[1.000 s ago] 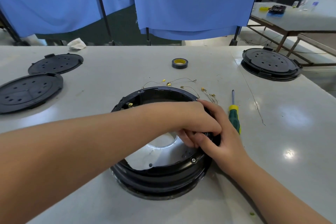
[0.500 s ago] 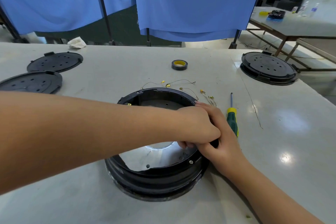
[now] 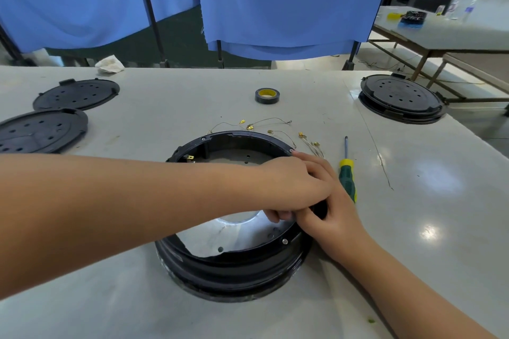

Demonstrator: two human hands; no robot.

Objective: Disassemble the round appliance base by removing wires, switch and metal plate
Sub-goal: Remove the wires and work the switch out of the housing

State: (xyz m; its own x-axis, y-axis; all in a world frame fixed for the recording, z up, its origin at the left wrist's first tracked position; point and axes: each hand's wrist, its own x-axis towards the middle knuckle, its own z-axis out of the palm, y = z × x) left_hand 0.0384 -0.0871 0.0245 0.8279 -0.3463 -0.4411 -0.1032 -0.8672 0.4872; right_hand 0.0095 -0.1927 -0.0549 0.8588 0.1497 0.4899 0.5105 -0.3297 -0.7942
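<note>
The round black appliance base [image 3: 234, 270] sits in front of me on the grey table, open side up. A shiny metal plate [image 3: 237, 234] lies inside it. My left hand [image 3: 292, 187] reaches across the base to its right rim, fingers curled down inside the rim on a part I cannot see. My right hand [image 3: 336, 217] grips the rim from outside at the same spot, thumb over the edge. A small brass terminal [image 3: 190, 157] shows on the inner left wall. Several thin wires with brass terminals [image 3: 275, 129] lie loose on the table behind the base.
A green-handled screwdriver [image 3: 347, 173] lies just right of the base. A roll of black tape [image 3: 267, 95] stands further back. Two black perforated lids [image 3: 44, 129] lie at the left, another round base [image 3: 400, 98] at the far right. A thin wire [image 3: 380, 157] lies right of the screwdriver.
Both hands stay at the right rim of the base with only slight shifts. My view has drifted a little.
</note>
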